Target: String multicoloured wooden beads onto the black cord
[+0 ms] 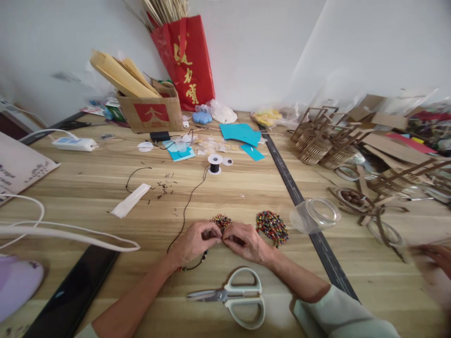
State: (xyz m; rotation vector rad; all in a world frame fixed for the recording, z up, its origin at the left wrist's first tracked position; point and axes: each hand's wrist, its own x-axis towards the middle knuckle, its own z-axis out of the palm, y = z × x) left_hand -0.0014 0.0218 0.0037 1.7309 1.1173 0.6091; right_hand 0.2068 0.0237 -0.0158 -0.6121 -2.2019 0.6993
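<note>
My left hand (197, 241) and my right hand (246, 241) meet at their fingertips over the table, both closed in a pinch. A thin black cord (195, 267) with a few coloured beads on it loops out below my left hand and seems to run up into its fingers. What my right fingertips pinch is too small to make out. Just behind the fingers lies a small heap of coloured beads (221, 220). A bigger pile of beads (273, 227) sits to the right. Scissors (232, 295) with pale handles lie in front of my hands.
A spool of black cord (214, 164) stands ahead, its line trailing toward my left wrist. A clear plastic jar (315, 215) lies right of the beads. Small woven baskets (317, 141) crowd the right. A phone (73, 291) lies left. Another person's hand (435, 256) shows at the right edge.
</note>
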